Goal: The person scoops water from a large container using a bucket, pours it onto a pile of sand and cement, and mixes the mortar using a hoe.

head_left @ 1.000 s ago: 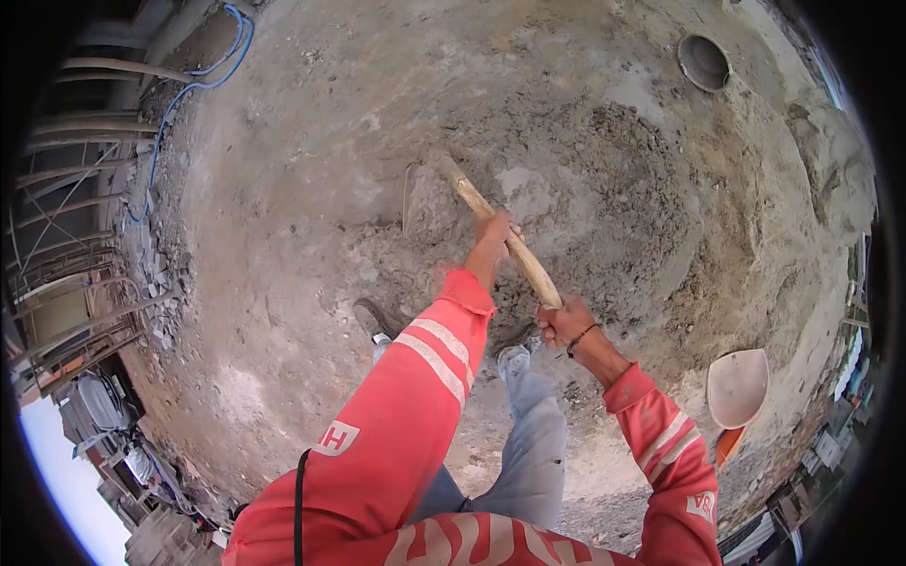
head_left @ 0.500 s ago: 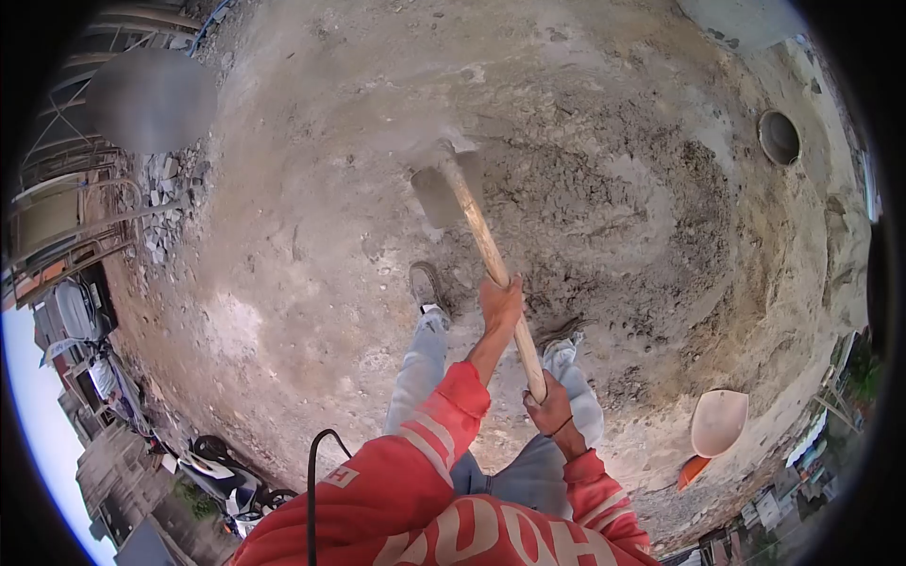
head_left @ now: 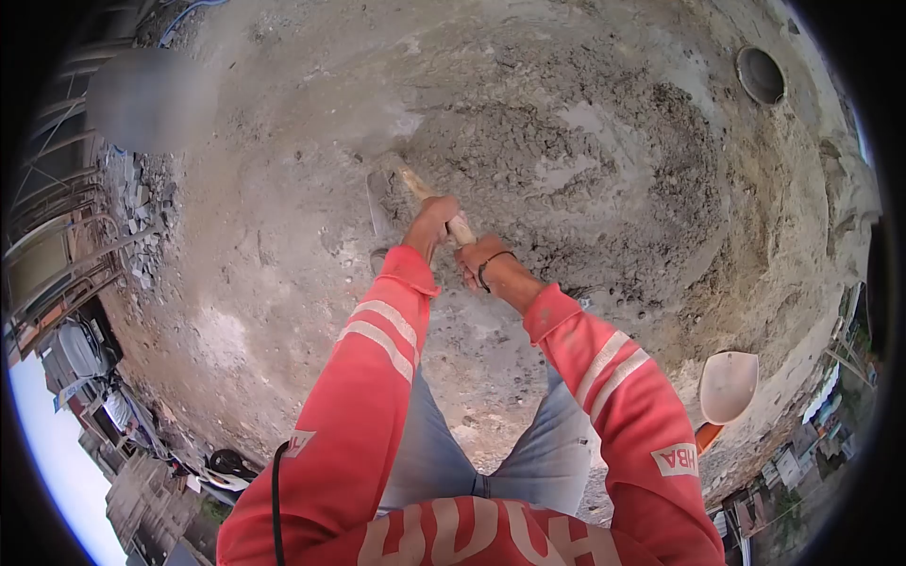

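My left hand (head_left: 433, 224) is wrapped round the pale wooden handle of a hoe (head_left: 413, 183), on its upper stretch in view. Close behind it, my right hand (head_left: 485, 264), with a dark band at the wrist, grips the handle near its end. The hoe's wide flat blade (head_left: 379, 203) lies low at the left edge of the churned wet mix (head_left: 604, 179), seen nearly edge-on and partly blending with the grey ground. Both arms stretch forward in red sleeves with pale stripes.
A round bucket or basin (head_left: 761, 75) sits at the far right. A pale scoop-shaped container (head_left: 729, 387) stands nearer on the right, with something orange beside it. Broken stones (head_left: 143, 212) lie by metal frames at left; parked motorbikes (head_left: 226, 462) are at lower left.
Both hands have moved forward and away from my body with the hoe, and now sit closer together on the handle. The blade has shifted left and appears more edge-on.
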`<move>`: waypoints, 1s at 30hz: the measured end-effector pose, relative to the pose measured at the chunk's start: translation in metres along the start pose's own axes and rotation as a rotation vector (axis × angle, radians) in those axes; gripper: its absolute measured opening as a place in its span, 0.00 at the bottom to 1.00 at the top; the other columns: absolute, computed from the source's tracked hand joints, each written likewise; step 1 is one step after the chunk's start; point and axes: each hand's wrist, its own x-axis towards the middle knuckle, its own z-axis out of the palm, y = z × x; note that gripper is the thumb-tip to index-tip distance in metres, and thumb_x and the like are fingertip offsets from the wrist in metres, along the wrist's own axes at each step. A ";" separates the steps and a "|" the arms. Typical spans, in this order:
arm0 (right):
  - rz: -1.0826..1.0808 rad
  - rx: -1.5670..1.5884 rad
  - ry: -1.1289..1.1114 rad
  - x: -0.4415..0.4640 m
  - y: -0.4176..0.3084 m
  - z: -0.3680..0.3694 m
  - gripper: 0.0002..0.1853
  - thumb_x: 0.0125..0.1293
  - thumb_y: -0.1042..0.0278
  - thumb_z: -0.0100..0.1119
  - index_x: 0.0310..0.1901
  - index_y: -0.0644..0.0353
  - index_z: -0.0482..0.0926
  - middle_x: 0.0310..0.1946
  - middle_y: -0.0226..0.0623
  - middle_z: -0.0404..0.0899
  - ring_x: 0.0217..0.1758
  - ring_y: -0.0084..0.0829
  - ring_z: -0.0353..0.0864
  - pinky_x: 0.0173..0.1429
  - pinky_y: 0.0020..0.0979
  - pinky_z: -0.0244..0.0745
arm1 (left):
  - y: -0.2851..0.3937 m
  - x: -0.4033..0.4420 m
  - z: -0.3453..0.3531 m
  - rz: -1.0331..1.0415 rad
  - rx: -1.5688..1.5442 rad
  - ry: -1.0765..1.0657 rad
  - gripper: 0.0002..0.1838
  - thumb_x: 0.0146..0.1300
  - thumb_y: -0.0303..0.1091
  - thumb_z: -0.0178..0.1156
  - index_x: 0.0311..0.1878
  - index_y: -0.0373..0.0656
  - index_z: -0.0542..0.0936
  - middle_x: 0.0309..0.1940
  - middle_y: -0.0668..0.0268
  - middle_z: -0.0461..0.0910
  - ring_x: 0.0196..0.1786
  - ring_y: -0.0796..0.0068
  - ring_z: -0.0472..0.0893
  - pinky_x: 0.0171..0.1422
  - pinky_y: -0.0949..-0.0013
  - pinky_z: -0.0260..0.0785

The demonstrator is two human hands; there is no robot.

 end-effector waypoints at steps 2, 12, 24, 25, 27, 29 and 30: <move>-0.045 0.070 -0.047 -0.020 0.034 -0.092 0.07 0.64 0.75 0.59 0.30 0.67 0.74 0.17 0.33 0.70 0.14 0.28 0.70 0.15 0.34 0.61 | -0.006 -0.027 0.095 0.089 -0.199 0.094 0.08 0.63 0.27 0.54 0.40 0.32 0.75 0.30 0.55 0.79 0.28 0.60 0.81 0.30 0.56 0.74; -0.609 -0.570 0.291 -0.195 0.208 -0.292 0.18 0.56 0.68 0.63 0.46 0.66 0.73 0.28 0.57 0.80 0.34 0.59 0.81 0.37 0.48 0.75 | -0.014 -0.094 0.266 -0.009 -0.593 -0.021 0.10 0.63 0.29 0.63 0.35 0.45 0.70 0.23 0.70 0.68 0.22 0.75 0.70 0.27 0.66 0.66; -0.270 -0.579 0.430 -0.276 0.284 -0.206 0.18 0.50 0.69 0.70 0.41 0.58 0.72 0.27 0.50 0.82 0.33 0.52 0.84 0.38 0.50 0.77 | -0.079 -0.249 0.264 0.206 -0.409 0.033 0.08 0.67 0.27 0.60 0.36 0.44 0.69 0.22 0.70 0.68 0.18 0.77 0.68 0.23 0.67 0.66; -0.166 -0.529 0.405 -0.274 0.265 -0.182 0.19 0.50 0.69 0.70 0.42 0.59 0.73 0.28 0.51 0.83 0.35 0.53 0.85 0.39 0.50 0.78 | -0.075 -0.224 0.260 0.192 -0.329 -0.015 0.08 0.67 0.27 0.60 0.36 0.43 0.70 0.21 0.70 0.68 0.18 0.77 0.68 0.22 0.68 0.65; -0.067 -0.452 0.452 -0.228 0.225 -0.149 0.22 0.51 0.67 0.70 0.46 0.58 0.72 0.30 0.48 0.84 0.35 0.53 0.85 0.40 0.53 0.78 | -0.063 -0.140 0.251 0.162 -0.167 -0.114 0.07 0.66 0.26 0.60 0.36 0.42 0.70 0.21 0.70 0.68 0.17 0.77 0.68 0.19 0.69 0.64; -0.107 -0.292 0.585 -0.158 0.202 -0.122 0.23 0.52 0.67 0.69 0.48 0.59 0.72 0.29 0.51 0.83 0.35 0.57 0.84 0.42 0.54 0.78 | -0.030 -0.076 0.260 0.127 0.089 -0.105 0.07 0.64 0.27 0.60 0.38 0.38 0.71 0.20 0.67 0.72 0.18 0.75 0.72 0.19 0.68 0.65; -0.128 -0.220 0.627 -0.130 0.194 -0.108 0.22 0.52 0.67 0.69 0.48 0.59 0.72 0.29 0.53 0.83 0.36 0.59 0.84 0.42 0.54 0.78 | -0.017 -0.054 0.263 0.162 0.202 -0.104 0.07 0.64 0.28 0.60 0.40 0.36 0.72 0.21 0.65 0.73 0.18 0.73 0.73 0.19 0.67 0.66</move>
